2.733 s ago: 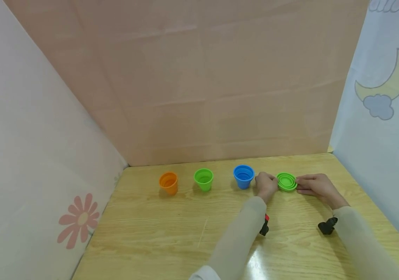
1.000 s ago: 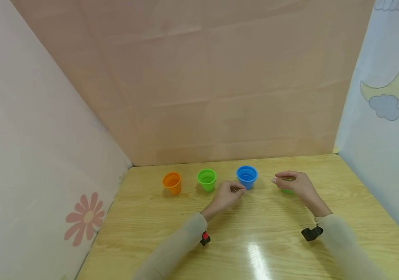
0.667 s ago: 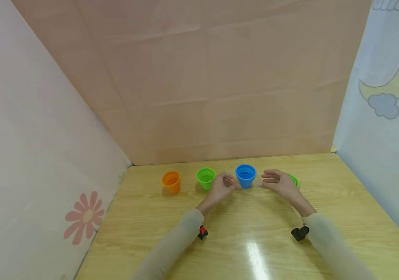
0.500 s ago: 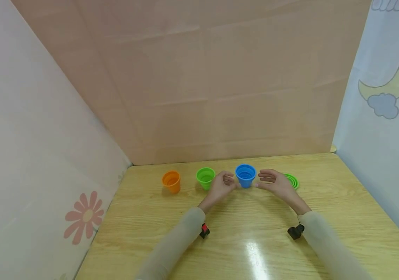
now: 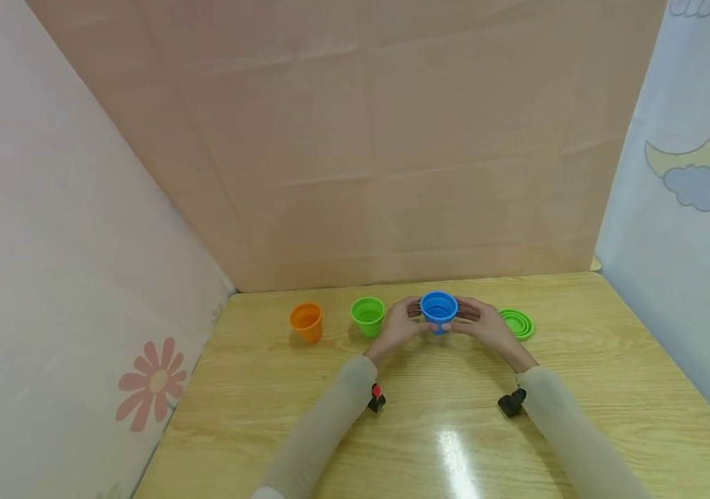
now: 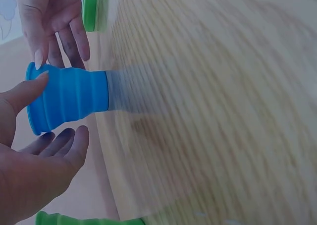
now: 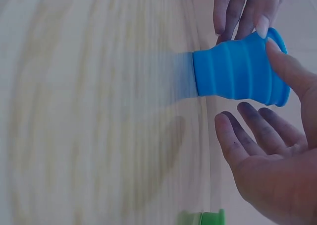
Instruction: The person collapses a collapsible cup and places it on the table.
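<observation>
A blue collapsible cup (image 5: 438, 308) stands upright and extended on the table between both hands. The left hand (image 5: 400, 324) holds it from the left, its thumb on the front just below the rim and its fingers curved around the far side. From the right, the right hand (image 5: 485, 326) mirrors this, thumb against the rim in the right wrist view. Lower down, the ribbed wall of the cup (image 7: 233, 69) shows between the two hands. Beside the right hand lies a green collapsible cup (image 5: 517, 324), pressed flat into rings.
Left of the hands stand an extended green cup (image 5: 368, 317) and an orange cup (image 5: 307, 322), in one row. The wooden table (image 5: 255, 416) ends at a pinkish back panel (image 5: 305, 208). Patterned panels rise at both sides.
Both hands have let go of the flattened green cup and moved left. They came in on either side of the blue cup and now hold it by its upper part.
</observation>
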`<state>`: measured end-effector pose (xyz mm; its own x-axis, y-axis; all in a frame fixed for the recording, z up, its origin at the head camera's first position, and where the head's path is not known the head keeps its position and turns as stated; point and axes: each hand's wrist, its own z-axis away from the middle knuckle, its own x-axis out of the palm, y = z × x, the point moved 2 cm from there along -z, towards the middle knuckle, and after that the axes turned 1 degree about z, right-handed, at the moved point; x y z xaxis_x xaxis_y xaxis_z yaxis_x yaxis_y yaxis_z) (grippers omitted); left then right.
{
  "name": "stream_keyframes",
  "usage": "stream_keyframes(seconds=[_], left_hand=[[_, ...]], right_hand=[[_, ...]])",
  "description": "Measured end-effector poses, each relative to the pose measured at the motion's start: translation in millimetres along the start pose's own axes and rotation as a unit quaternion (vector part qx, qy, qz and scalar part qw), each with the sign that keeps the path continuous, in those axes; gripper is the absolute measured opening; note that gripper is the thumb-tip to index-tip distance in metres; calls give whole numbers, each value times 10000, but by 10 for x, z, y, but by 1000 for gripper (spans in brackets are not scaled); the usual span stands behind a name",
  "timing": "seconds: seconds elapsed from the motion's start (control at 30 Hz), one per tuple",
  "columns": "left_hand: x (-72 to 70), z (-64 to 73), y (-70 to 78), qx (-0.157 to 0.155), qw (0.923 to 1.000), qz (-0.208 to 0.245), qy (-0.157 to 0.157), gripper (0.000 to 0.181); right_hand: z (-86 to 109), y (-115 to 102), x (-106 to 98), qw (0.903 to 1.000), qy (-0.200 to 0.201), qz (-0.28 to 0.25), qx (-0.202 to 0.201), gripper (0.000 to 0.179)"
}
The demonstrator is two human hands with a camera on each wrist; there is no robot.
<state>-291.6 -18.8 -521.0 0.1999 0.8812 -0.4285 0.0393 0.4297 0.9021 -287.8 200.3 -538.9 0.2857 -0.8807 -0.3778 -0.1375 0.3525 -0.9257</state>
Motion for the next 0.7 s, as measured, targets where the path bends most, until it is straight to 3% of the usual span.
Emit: stream_keyframes(seconds=[0.27, 0.5, 0.7], left_hand=[[0, -18, -43, 6, 9997, 232, 88, 63], [-2, 1, -44, 24, 9975, 707, -88, 64], [-38, 43, -36, 143, 9965, 818, -116, 61]], right_hand=[[-35, -2, 59, 10000, 2, -33, -15, 71], [-29, -16, 75, 9999, 1, -125, 16, 68], [-2, -79, 68, 10000, -15, -46, 23, 69]])
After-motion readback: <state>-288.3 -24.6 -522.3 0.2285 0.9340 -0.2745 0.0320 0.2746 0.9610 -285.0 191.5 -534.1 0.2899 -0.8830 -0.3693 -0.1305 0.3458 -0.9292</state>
